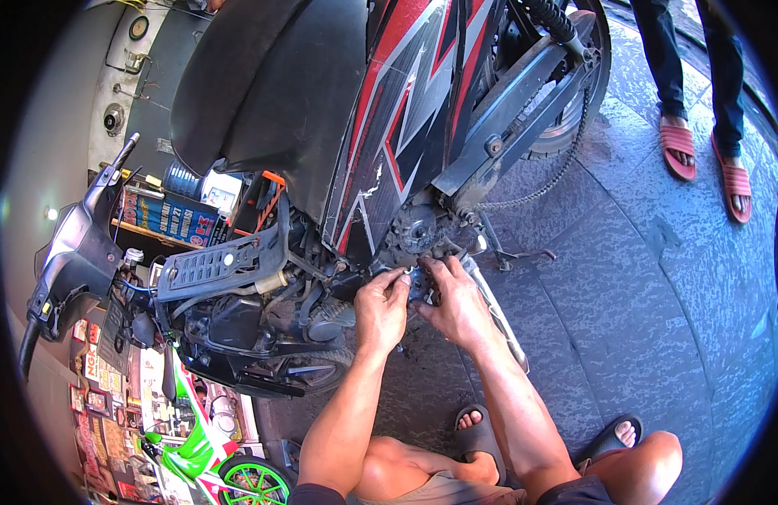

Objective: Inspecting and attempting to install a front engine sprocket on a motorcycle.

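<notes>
Squats on the dark patterned floor (637, 311) in dark sandals (481, 442), facing the side of a black motorbike (262, 101). Reaches both bare hands in low by the engine, close together, around a small dark metal part (419, 287). Curls the left hand (384, 308) nearly closed, thumb and forefinger meeting at the left edge of the part; too small there to tell a real grip from a mere touch. Bends the right hand (458, 303) around the opposite side, fingers above and thumb below, taking hold of the part with a narrow gap across the palm. Cannot tell from here, loose piece or still fixed to the bike.

Just above the fingertips, a round, greasy hub (414, 231). Right beside the right hand, a long silvery bar (496, 316), slanting down past the wrist. Farther right, a slack chain (536, 202), hanging below the swingarm (511, 118) near the rear wheel (565, 126). Up along the bike, a red, white and black side panel (385, 135). At upper right, another person's feet in red sandals (678, 150), well apart from the work.
</notes>
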Demonstrator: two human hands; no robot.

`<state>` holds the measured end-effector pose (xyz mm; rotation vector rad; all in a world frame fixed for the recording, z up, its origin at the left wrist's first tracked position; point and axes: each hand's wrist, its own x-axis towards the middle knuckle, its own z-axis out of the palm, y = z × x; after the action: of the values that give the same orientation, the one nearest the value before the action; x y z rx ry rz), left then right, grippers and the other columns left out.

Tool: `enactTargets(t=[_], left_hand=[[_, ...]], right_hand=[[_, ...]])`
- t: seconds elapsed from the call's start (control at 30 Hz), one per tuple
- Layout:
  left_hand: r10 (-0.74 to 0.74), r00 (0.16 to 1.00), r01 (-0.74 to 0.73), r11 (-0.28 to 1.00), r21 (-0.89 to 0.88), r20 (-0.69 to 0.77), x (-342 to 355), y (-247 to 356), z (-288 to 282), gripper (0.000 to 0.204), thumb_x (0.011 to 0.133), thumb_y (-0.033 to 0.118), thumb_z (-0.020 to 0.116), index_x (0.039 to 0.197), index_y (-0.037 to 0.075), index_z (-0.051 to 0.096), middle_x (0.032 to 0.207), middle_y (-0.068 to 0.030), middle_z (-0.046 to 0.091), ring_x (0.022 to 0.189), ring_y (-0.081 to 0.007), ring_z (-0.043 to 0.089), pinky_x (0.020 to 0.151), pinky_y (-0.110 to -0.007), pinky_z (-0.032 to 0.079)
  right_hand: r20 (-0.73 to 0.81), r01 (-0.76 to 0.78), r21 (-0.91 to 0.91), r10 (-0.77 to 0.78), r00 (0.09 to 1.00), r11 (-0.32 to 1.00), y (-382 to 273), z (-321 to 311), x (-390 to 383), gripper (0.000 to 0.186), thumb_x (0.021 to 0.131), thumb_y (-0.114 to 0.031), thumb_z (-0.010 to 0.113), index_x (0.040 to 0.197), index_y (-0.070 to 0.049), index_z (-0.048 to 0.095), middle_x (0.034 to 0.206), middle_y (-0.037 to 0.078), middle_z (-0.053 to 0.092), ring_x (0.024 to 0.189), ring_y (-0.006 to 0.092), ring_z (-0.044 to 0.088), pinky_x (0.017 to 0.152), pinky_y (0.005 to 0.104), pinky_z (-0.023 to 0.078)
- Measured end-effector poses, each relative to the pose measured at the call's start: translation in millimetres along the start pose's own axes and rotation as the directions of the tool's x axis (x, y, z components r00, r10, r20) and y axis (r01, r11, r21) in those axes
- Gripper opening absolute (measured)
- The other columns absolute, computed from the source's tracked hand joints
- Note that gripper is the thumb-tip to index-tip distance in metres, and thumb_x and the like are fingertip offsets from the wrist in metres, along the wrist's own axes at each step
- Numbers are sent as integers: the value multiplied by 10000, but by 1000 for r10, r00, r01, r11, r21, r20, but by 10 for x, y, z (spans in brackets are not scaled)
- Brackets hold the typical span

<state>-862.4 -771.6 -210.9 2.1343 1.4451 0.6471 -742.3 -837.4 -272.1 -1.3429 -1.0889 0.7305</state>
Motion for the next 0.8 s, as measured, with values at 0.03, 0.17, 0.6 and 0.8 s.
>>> enactTargets(t=[0.03, 0.17, 0.6, 0.8], left_hand=[[13, 1000, -15, 995, -100, -19, 7, -16, 2, 211, 933, 97, 624, 1059, -64, 677, 871, -36, 667, 726, -68, 566, 642, -230, 472], [-139, 990, 123, 933, -337, -25, -9, -67, -26, 272, 927, 138, 658, 1106, -67, 651, 932, -78, 691, 792, -112, 648, 704, -231, 512], [-157, 987, 159, 971, -181, 27, -126, -210, -168, 222, 949, 125, 626, 1078, -54, 652, 908, -97, 689, 768, -123, 651, 692, -250, 556], [-105, 994, 107, 982, -153, 23, -161, -215, -182, 228, 935, 125, 640, 1065, -62, 660, 906, -93, 690, 771, -124, 653, 697, -252, 553]], right_hand=[[-23, -15, 10, 15, 1000, 1000, 12, 18, 14, 711, 689, -108, 808, 1318, 3, 494, 1189, 252, 559, 1078, 418, 598, 917, 439, 502], [-154, -150, 64, 158, 975, 987, 70, 105, 199, 651, 700, -169, 813, 1232, 62, 516, 1125, 283, 598, 1058, 431, 606, 886, 453, 500], [-264, -307, 52, 310, 913, 950, 323, 374, 724, 578, 692, -178, 845, 1085, 83, 511, 1100, 306, 610, 1070, 452, 597, 906, 468, 488], [-252, -303, 57, 307, 918, 951, 394, 429, 789, 591, 678, -155, 852, 1093, 81, 505, 1106, 308, 609, 1078, 445, 598, 912, 457, 488]])
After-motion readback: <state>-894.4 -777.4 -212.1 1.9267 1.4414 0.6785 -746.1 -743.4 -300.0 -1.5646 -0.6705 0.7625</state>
